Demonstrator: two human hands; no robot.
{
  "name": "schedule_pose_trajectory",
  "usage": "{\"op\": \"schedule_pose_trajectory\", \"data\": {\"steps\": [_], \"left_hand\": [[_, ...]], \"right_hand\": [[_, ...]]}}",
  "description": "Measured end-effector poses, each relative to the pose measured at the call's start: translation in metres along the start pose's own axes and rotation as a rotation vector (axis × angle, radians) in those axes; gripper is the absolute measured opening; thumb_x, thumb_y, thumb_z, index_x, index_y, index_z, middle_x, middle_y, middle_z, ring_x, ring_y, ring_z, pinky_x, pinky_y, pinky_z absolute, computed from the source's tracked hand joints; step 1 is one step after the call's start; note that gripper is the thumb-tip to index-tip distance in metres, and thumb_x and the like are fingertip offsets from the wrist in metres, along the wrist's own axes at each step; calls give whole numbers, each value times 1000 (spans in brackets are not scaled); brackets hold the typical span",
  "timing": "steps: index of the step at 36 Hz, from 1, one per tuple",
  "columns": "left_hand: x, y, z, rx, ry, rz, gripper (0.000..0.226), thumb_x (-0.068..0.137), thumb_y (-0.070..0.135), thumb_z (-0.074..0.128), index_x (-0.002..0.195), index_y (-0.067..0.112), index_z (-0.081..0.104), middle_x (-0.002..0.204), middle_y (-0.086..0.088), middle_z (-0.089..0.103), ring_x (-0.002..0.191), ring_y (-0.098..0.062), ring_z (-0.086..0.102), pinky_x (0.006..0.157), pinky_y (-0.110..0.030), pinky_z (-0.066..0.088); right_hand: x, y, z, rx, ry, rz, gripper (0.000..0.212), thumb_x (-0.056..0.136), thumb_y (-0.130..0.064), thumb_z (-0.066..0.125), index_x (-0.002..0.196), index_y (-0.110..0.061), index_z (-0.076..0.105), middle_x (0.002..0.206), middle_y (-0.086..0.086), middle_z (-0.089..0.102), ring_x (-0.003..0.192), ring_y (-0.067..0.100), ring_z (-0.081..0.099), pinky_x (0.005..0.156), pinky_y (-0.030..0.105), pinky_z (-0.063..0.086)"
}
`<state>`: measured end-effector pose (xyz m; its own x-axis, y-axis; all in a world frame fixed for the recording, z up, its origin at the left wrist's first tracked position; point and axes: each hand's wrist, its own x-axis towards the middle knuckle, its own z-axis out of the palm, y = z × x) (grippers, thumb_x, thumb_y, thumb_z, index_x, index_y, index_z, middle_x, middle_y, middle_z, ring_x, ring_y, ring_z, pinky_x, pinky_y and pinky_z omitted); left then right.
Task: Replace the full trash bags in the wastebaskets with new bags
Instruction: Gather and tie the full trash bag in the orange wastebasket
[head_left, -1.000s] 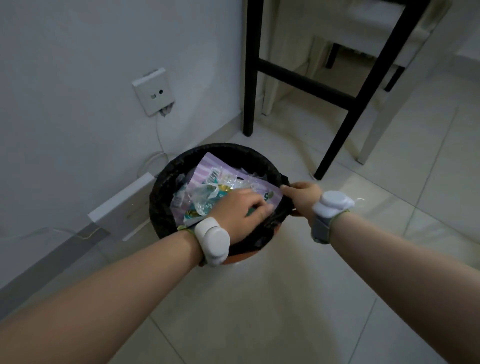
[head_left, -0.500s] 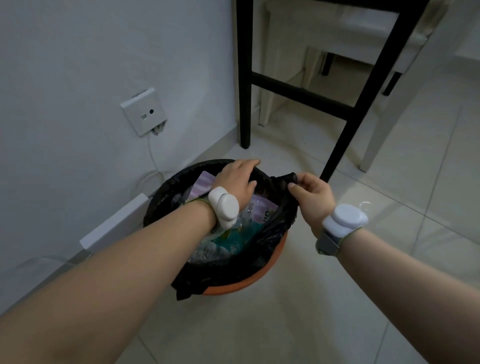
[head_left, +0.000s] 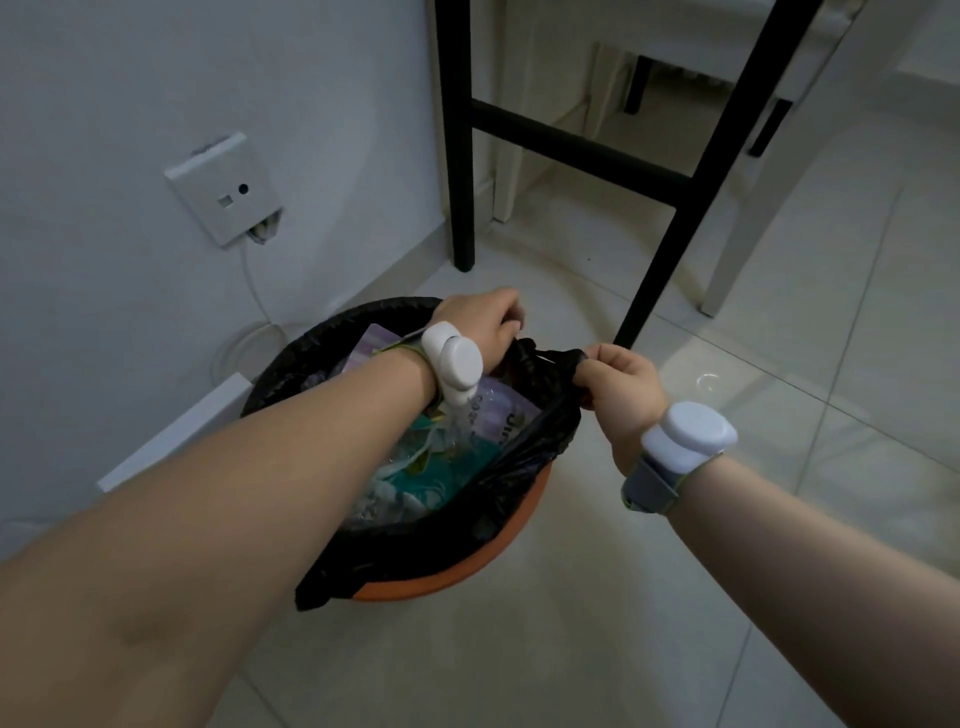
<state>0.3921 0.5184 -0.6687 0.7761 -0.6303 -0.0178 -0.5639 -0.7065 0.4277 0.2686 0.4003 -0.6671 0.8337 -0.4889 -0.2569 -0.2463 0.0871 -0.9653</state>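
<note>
My right grip (head_left: 621, 384) pinches the black trash bag (head_left: 524, 467) by its gathered edge; my left grip (head_left: 483, 327), just beside, curls round the same rim. The orange wastebasket (head_left: 467, 577) sits beneath both, and a black chair leg (head_left: 654, 291) stands close beyond them.

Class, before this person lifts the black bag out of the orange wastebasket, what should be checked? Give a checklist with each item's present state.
1. Right hand grip on the bunched edge of the black bag: ok.
2. Left hand grip on the same edge: ok, fingers curled round it.
3. Bag rim freed from the orange wastebasket all round: not ok, the far side is stretched over it.
4. Rubbish lying below the bag's edge: ok.
5. Bag free of tears: cannot tell.
</note>
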Motion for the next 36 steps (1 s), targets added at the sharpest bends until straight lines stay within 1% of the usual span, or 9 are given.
{"op": "schedule_pose_trajectory", "data": {"steps": [7,12,16,20,23,25,28,32,36], "left_hand": [[2,-3,-3,58,-143,27,42,86,47,56,125,33,50,110,8,60,102,-15,58,92,-35,37],[2,-5,-1,86,-253,-7,21,91,45,48,100,34,64,112,10,61,106,-16,56,92,-36,31],[2,-12,3,-88,-148,-73,20,94,33,46,92,20,61,96,1,69,94,-22,62,86,-35,45],[1,-9,-6,-302,-25,-102,18,96,25,42,83,17,52,71,5,69,68,-10,60,72,-29,45],[0,-2,-15,-281,59,-18,16,96,25,45,83,17,50,63,5,59,66,-19,58,67,-29,42],[-3,5,-23,-296,83,46,14,95,24,48,82,19,50,61,9,52,63,-16,54,63,-26,39],[-10,13,-39,-355,97,121,13,94,21,50,82,17,52,63,6,55,55,-1,50,56,-13,35],[-20,-7,-55,-384,109,102,22,88,30,61,103,15,60,87,-6,65,75,-9,59,70,-18,46],[-24,-57,-51,48,-10,-37,54,83,47,61,130,23,50,124,-3,58,115,-19,53,97,-32,40]], "right_hand": [[0,-4,4,109,-73,-26,34,80,20,38,70,-7,55,47,-8,57,45,5,53,47,17,46],[-3,-3,4,96,-124,-53,35,81,19,40,71,-8,60,59,-1,61,58,14,56,58,24,50],[-1,0,2,49,-45,-4,31,81,15,42,65,-7,56,60,8,50,56,19,45,54,27,40],[-3,-1,-3,-56,3,38,19,88,-3,47,71,-8,56,62,6,49,55,16,45,52,27,34],[-4,-7,1,-127,-84,-2,14,92,-28,56,94,-15,59,80,-1,59,68,13,54,59,23,40],[-1,-9,9,-167,-169,-1,35,85,-36,64,114,-20,54,94,-4,62,78,7,60,63,16,46],[3,-14,20,-276,-135,-51,18,83,-24,69,99,-17,63,87,2,66,74,14,62,67,27,52],[3,-22,24,-163,-62,-154,11,90,-14,60,80,-13,65,63,3,65,48,11,51,47,23,42],[0,-31,19,-6,-94,-202,15,92,-7,55,80,-14,62,52,-1,54,46,10,45,46,19,40]]}}
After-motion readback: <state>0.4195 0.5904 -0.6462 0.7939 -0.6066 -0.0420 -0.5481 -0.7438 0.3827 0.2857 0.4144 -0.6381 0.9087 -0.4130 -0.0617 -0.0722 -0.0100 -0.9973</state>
